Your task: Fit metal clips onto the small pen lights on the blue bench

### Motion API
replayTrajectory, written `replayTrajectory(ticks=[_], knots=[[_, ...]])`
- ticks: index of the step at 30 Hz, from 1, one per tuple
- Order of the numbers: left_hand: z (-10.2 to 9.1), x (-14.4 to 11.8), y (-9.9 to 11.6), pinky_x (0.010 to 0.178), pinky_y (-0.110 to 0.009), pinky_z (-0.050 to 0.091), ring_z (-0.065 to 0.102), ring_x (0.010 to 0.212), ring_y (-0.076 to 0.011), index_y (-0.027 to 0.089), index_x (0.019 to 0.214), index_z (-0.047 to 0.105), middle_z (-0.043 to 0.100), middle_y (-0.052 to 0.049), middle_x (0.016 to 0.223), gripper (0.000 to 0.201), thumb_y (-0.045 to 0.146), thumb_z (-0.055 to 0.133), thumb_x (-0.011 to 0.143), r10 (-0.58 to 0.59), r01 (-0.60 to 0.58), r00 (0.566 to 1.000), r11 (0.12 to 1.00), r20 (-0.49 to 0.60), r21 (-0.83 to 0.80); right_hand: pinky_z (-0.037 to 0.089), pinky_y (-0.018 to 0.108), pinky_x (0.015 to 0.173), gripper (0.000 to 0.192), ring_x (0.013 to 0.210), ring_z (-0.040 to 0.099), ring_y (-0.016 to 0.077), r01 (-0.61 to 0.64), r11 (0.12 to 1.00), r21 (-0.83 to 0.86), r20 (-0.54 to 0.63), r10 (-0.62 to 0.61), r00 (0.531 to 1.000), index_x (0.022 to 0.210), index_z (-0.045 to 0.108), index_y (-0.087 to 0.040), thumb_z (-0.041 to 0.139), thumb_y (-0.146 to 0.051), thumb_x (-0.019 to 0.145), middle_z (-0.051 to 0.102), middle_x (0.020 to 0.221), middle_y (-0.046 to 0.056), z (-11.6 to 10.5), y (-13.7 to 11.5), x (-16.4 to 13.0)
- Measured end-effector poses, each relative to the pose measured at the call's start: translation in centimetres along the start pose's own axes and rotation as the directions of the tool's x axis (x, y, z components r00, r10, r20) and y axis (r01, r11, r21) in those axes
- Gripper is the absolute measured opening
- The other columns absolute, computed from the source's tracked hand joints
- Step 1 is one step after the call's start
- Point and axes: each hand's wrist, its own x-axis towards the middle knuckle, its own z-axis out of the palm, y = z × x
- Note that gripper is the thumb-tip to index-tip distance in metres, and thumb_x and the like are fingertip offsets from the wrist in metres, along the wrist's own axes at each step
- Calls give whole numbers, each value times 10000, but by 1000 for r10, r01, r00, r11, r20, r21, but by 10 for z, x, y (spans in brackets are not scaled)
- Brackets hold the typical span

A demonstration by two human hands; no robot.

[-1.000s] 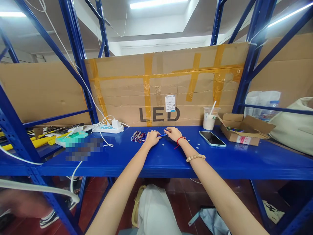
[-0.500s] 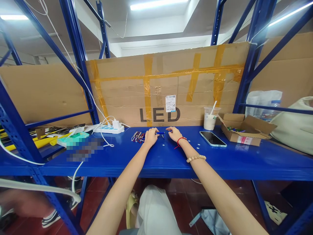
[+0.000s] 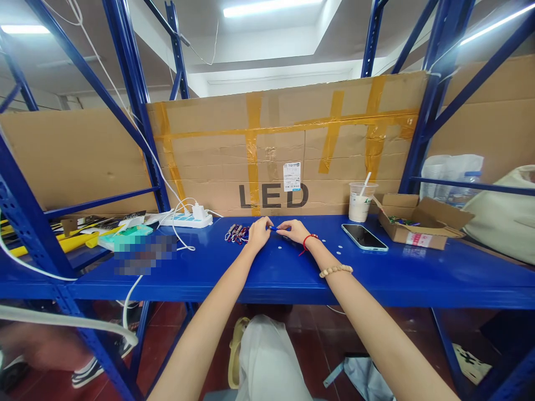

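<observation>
My left hand (image 3: pixel 259 234) is closed on one end of a small blue carabiner (image 3: pixel 273 228), just above the blue shelf top. Coming from the other side, my right hand (image 3: pixel 295 231) pinches the carabiner's right end. Fingers hide most of the carabiner. Close by on the left, several metal carabiners (image 3: pixel 236 233), silver and dark red, lie side by side in a small group.
A phone (image 3: pixel 364 237) lies flat on the right, with a drink cup (image 3: pixel 360 201) behind it and an open cardboard box (image 3: pixel 420 220) beyond. To the left sits a white power strip (image 3: pixel 188 220) with cables. A large cardboard sheet (image 3: pixel 200 167) stands along the back.
My right hand has shifted left, and its fingers, apart before, now pinch the carabiner. Less of the blue carabiner shows between my hands. My left hand stays nearly where it was.
</observation>
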Motion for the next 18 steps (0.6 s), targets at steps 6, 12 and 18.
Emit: replayTrajectory(ticks=[6, 12, 18], knots=[[-1, -1, 2, 867, -293, 434, 559, 946, -156, 220, 866, 599, 629, -24, 935, 221, 89, 443, 781, -141, 133, 988, 984, -59, -115, 455, 237, 774, 219, 831, 608, 144, -33, 999, -23, -82, 31, 996, 942, 662, -163, 629, -256, 746, 665, 913, 53, 5, 7, 4], [8, 9, -4, 640, -235, 474, 604, 708, -120, 160, 926, 607, 642, -52, 861, 225, 113, 477, 749, -455, 359, 891, 720, -13, -594, 430, 245, 790, 257, 824, 597, 136, -52, 997, -54, -82, 48, 995, 1037, 624, -172, 435, -217, 869, 645, 952, 53, 5, 6, 6], [7, 15, -4, 455, -156, 362, 561, 550, -61, 147, 953, 589, 637, -55, 848, 247, 193, 435, 765, -488, 356, 873, 602, 24, -715, 415, 290, 789, 291, 817, 595, 173, -120, 990, -70, -28, 118, 993, 1020, 638, -206, 390, -282, 888, 671, 836, 31, 1, -2, 2]])
